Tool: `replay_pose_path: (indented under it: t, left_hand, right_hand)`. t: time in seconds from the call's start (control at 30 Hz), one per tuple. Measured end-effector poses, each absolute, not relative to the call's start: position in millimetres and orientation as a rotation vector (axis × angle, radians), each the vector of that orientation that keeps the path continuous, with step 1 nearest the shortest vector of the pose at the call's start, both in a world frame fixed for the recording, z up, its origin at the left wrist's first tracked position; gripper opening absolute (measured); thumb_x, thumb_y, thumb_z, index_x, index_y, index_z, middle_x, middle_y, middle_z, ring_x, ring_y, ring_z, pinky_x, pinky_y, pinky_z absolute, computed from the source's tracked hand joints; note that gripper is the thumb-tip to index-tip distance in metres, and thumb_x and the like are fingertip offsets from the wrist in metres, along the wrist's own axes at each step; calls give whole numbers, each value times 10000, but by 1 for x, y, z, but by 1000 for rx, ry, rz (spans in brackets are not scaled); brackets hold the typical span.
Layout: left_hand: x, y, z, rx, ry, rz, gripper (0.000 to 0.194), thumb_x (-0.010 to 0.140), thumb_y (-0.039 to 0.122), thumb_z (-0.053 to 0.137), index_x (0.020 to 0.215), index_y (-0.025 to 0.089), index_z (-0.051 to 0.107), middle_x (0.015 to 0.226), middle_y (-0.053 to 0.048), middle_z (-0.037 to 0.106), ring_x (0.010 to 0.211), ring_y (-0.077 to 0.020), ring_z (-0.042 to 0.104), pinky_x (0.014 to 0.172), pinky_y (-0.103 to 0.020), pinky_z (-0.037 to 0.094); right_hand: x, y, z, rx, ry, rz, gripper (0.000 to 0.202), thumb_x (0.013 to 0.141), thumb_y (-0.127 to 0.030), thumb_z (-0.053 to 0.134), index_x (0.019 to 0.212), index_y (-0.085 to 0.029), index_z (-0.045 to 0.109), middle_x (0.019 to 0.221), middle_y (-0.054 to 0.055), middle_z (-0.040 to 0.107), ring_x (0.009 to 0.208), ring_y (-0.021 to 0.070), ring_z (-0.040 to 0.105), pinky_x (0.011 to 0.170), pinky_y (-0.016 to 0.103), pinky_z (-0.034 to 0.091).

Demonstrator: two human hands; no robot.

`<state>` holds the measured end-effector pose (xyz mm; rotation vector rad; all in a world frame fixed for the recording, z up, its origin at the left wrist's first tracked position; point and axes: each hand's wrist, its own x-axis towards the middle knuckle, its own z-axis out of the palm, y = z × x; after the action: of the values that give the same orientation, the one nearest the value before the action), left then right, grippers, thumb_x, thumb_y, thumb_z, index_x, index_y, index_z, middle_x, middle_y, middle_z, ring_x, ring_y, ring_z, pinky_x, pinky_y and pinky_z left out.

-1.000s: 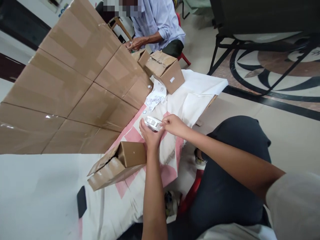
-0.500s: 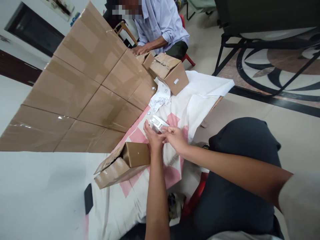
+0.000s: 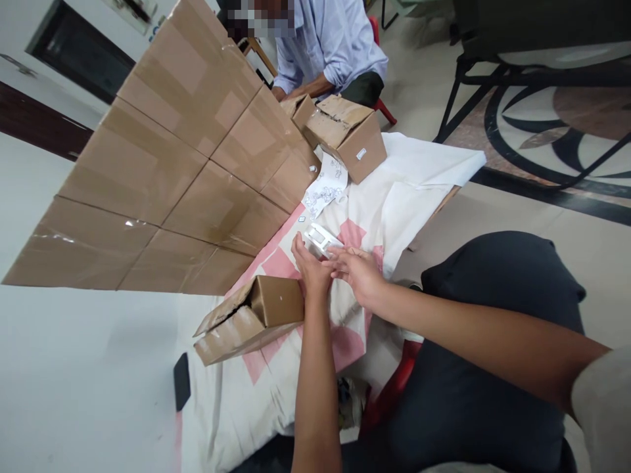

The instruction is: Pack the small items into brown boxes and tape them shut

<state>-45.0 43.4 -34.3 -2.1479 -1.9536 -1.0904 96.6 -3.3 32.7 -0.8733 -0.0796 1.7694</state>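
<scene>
A small white rectangular object (image 3: 323,239) with a grey window-like panel sits in my left hand (image 3: 312,268) over the cloth-covered table. The left thumb stands at its left side; the other fingers are partly hidden beneath it. From the right, my right hand (image 3: 362,272) reaches in, its fingers extended and somewhat apart. Its fingertips are at the object's near right edge and close to the left fingers; whether they press on it I cannot make out. A cardboard box (image 3: 280,301) with a gaping flap stands just left of my left wrist.
A tall taped cardboard panel (image 3: 210,161) rises along the table's left side. Beyond are a printed paper sheet (image 3: 328,184), a second cardboard box (image 3: 365,148) and a seated person (image 3: 330,46). A dark flat object (image 3: 182,382) lies at the near left edge.
My right hand's fingers have spread from a more curled pose beside the white object. The whole view has shifted slightly, so everything appears a little further right.
</scene>
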Motion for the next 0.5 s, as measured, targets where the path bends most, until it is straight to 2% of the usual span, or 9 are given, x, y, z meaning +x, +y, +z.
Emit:
replay_pose_path:
  t: [0.13,0.27,0.4,0.5]
  left_hand:
    - [-43,42,-32,-2157,-1964,-1090,1063,739,476,770,1573,171,185,1503,-241,397,1426,-362,431,1107,-517,444]
    - [-41,40,-29,-2185,-1974,-1106,1080,733,460,785,1579,183,173,1503,-231,387,1437,-358,421,1124,-507,430]
    - [-39,40,-28,-2184,-1993,-1147,1066,717,401,795,1569,189,190,1502,-215,382,1452,-353,403,1146,-507,414]
    - [-38,39,-28,-2194,-2005,-1138,1062,714,355,793,1567,198,179,1522,-210,363,1471,-350,374,1175,-507,384]
  right_hand:
    - [99,-4,38,-867,-41,1808,160,757,-35,615,665,-159,571,1053,66,754,583,84,672,498,202,479]
    - [97,-7,36,-875,-19,1833,137,742,-35,592,686,-159,601,808,39,723,552,88,624,504,202,464]
    - [94,-7,29,-882,-46,1831,128,674,-56,637,754,-151,669,564,-53,559,467,60,471,475,182,384]
    - [92,-6,25,-889,-53,1809,122,623,-75,679,699,-163,641,503,-93,454,437,46,354,446,190,303]
